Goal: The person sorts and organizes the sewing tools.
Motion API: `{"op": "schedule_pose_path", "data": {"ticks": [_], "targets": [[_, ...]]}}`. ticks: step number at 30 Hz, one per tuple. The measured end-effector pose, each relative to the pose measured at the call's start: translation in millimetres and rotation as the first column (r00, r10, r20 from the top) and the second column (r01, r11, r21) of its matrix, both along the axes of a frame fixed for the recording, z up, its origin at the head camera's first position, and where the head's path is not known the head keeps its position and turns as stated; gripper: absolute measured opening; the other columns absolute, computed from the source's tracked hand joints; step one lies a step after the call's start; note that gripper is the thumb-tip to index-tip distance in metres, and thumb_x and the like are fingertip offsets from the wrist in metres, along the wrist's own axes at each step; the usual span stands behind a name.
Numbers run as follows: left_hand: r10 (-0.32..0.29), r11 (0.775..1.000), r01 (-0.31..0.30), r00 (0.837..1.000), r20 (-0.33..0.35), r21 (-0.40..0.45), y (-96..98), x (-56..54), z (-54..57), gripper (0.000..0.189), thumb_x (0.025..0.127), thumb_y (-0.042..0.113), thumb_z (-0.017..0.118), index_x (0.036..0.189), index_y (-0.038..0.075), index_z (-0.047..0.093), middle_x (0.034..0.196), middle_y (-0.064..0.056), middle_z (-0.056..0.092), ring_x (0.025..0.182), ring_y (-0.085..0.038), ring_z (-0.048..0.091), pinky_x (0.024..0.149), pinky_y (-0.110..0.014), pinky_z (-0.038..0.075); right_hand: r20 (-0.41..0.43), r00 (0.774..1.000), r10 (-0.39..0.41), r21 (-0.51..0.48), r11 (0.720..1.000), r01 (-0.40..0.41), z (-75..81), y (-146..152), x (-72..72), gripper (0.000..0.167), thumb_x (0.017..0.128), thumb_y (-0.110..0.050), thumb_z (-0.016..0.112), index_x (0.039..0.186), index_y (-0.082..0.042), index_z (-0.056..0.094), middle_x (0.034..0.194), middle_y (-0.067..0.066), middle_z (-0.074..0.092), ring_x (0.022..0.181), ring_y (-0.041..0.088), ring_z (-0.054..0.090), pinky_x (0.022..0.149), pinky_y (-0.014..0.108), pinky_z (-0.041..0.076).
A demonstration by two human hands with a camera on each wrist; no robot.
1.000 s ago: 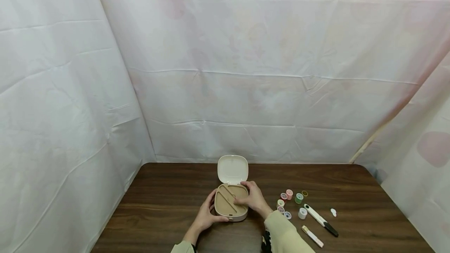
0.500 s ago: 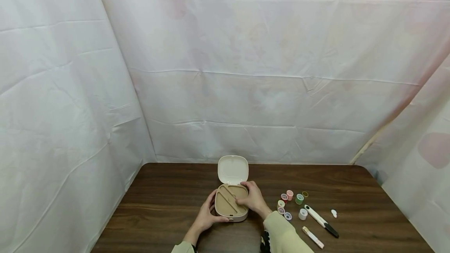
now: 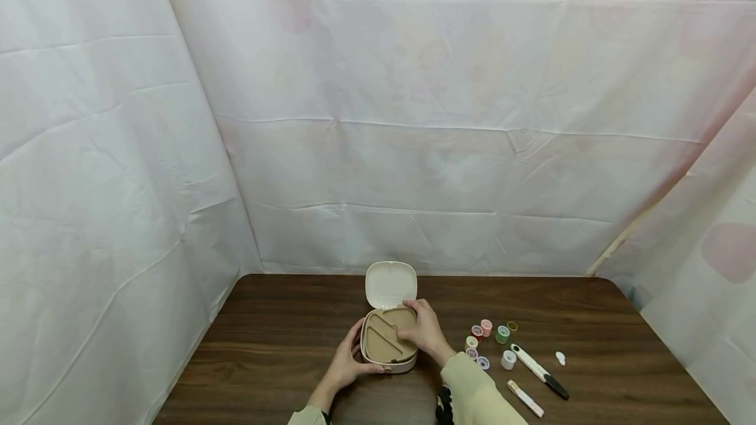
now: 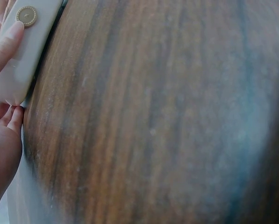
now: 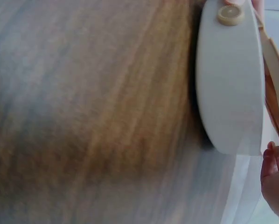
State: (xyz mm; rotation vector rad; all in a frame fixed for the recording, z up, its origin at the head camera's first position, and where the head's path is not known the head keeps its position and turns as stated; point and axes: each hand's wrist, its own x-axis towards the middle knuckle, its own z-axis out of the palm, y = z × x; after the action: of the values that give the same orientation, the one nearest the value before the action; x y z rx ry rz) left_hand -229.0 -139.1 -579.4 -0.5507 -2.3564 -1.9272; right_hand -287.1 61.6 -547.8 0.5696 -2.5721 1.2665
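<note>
A cream sewing box (image 3: 397, 368) with its white lid (image 3: 391, 284) raised stands on the table. My left hand (image 3: 344, 363) grips its left side, with the thumb at the front. In the left wrist view that thumb touches the round button (image 4: 26, 16). A beige divided tray (image 3: 382, 346) sits in the box's mouth, its right side tilted up. My right hand (image 3: 430, 335) pinches that tray by its right edge, thumb on the inside. The right wrist view shows the tray (image 5: 278, 84) raised off the box rim, with a gap beneath it.
Right of the box lie several small thread spools (image 3: 486, 328) and a yellowish ring (image 3: 512, 326). Beyond them are a white tool with a black end (image 3: 537, 370), a white-and-pink stick (image 3: 525, 399) and a small white piece (image 3: 560, 358). White sheeting (image 3: 378, 169) hangs behind the brown table (image 3: 283, 326).
My right hand has lifted the tray's right side, so the tray now tilts out of the box. My left hand keeps its hold on the box.
</note>
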Motion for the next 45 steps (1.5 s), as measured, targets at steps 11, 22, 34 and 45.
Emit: {"op": "schedule_pose_path", "data": {"ticks": [11,22,34,45], "targets": [[-0.004,1.0,0.004,1.0,0.029,0.006,0.6,1.6,3.3,0.101,0.06,0.005,0.081,0.136,-0.009,0.016,0.135,-0.03,0.026,0.123,-0.041,0.027,0.096,-0.041,0.034,0.011,0.999,-0.037,-0.007,0.999,0.037,10.4,2.7,5.5,0.064,0.05,-0.003,0.075,0.11,0.008,0.057,0.092,0.013,0.052,0.079,0.021,0.05,0.071,0.033,0.046],[-0.014,1.0,0.014,0.998,0.062,0.0,0.3,6.3,12.1,0.101,0.062,0.009,0.08,0.138,-0.007,0.016,0.136,-0.03,0.024,0.124,-0.042,0.025,0.095,-0.053,0.028,-0.002,0.997,-0.079,-0.099,0.992,0.078,13.8,12.6,16.2,0.064,0.047,0.0,0.072,0.109,0.008,0.058,0.09,0.012,0.054,0.077,0.02,0.051,0.07,0.034,0.046],[-0.013,1.0,0.013,0.998,0.055,0.001,-0.8,5.0,10.9,0.104,0.06,0.012,0.081,0.137,-0.008,0.015,0.137,-0.031,0.021,0.124,-0.044,0.022,0.096,-0.052,0.026,0.024,0.988,-0.153,-0.183,0.971,0.155,15.8,29.2,42.8,0.062,0.048,0.0,0.072,0.108,0.004,0.061,0.091,0.009,0.056,0.077,0.018,0.051,0.069,0.029,0.045],[0.004,1.0,-0.004,0.999,0.053,0.003,0.2,4.3,10.4,0.105,0.057,0.012,0.082,0.136,-0.01,0.016,0.136,-0.032,0.022,0.123,-0.044,0.024,0.097,-0.048,0.026,0.121,0.973,-0.194,-0.19,0.958,0.215,14.1,44.0,70.9,0.064,0.047,0.002,0.072,0.11,0.005,0.06,0.093,0.009,0.056,0.079,0.017,0.051,0.07,0.025,0.044]]}}
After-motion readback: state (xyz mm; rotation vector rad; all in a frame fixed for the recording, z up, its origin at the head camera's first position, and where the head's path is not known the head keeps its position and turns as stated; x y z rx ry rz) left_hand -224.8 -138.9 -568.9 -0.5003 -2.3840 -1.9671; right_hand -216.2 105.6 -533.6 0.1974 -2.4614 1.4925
